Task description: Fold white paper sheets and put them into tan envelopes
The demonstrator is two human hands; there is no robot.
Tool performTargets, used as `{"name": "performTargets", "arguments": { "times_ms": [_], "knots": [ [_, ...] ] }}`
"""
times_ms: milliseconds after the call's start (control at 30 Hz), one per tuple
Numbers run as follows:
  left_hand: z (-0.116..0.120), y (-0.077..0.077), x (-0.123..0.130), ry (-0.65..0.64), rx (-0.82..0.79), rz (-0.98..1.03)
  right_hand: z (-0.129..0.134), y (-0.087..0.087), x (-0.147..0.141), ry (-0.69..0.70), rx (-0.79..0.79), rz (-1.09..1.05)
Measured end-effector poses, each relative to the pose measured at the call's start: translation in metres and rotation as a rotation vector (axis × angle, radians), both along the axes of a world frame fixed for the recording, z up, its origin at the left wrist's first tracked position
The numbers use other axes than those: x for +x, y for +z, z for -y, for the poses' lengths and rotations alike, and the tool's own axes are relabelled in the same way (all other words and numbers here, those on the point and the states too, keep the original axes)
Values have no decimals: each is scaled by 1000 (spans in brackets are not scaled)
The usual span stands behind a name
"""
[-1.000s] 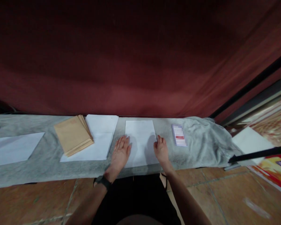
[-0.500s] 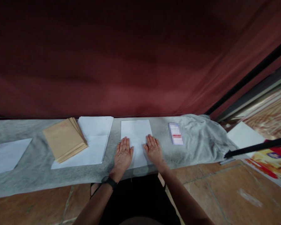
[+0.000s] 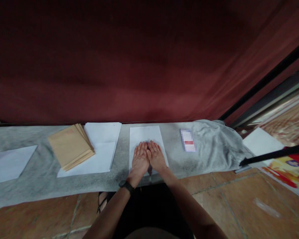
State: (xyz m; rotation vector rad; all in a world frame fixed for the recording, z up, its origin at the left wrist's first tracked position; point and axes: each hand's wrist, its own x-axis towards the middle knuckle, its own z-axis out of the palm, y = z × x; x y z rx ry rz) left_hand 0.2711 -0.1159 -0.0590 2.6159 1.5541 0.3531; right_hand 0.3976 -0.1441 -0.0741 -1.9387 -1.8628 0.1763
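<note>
Dark red fabric [image 3: 149,66] is hanging behind a grey-draped bench [image 3: 211,149], where a white sheet [image 3: 145,133] is lying at the person's twelve o'clock. The left hand [image 3: 140,162] and the right hand [image 3: 156,159] are resting palms-down on it, side by side and touching, fingers [image 3: 153,146] extended flat and only slightly spread. At the sheet's nine o'clock, brown envelopes [image 3: 70,146] are resting on a paper stack [image 3: 105,146]; at three o'clock, a pixelated slip [image 3: 188,140] is lying.

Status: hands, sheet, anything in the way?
Left hand, right hand flat, side by side. White sheet beneath. Nothing else seen on it; brown paper stack apart, to the left.
</note>
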Motion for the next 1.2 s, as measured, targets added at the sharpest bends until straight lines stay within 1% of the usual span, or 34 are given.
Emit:
{"name": "performTargets", "arguments": {
  "times_ms": [100,200,300,400,533,667,733,800,833,933,1000,1067,1200],
  "knots": [
    [-11,-4,7,19,-17,-18,-11,2,0,3,-29,26],
    [-23,-9,0,41,8,-22,-16,0,13,7,-2,75],
    [-31,-12,-9,82,22,-22,-19,-5,26,-27,41,92],
    [-36,-13,-16,118,27,-14,-24,-9,37,-63,55,97],
    [-39,-15,-25,165,46,-7,-28,-9,54,-96,35,103],
    [-39,-15,-32,189,41,-4,-26,-8,63,-155,50,115],
    [-36,-14,-31,210,37,1,-20,-8,58,-192,78,127],
    [-28,-11,-27,204,51,11,-11,-9,47,-189,109,152],
    [-22,-10,-25,178,64,17,-6,-9,39,-151,118,169],
    [-1,-9,-17,-2,71,26,13,-10,18,7,92,213],
    [11,-10,-17,-74,57,19,24,-11,12,59,72,238],
    [19,-12,-23,-82,51,13,31,-12,14,46,74,253],
    [22,-16,-48,-11,72,24,40,-14,30,-38,101,272]
  ]
}}
